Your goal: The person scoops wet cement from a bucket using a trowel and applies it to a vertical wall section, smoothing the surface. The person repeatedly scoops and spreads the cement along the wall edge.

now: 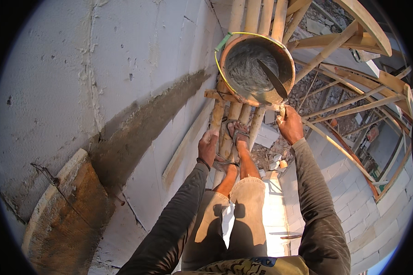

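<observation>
My right hand is closed around the handle of a trowel. Its dark blade reaches over the near right rim of an orange-brown bucket, tip above the wet grey mortar inside. The bucket rests on round bamboo poles; its yellow wire bail with a green grip lies down to the left. Nearer to me, left of my feet, my left hand hangs beside the poles with its fingers curled in; I see nothing in them.
I stand in sandals on the bamboo poles. A pale block wall with a damp mortar band runs along the left, a stained board leaning against it. Timber and bamboo framing spreads at the right, above rubble lower down.
</observation>
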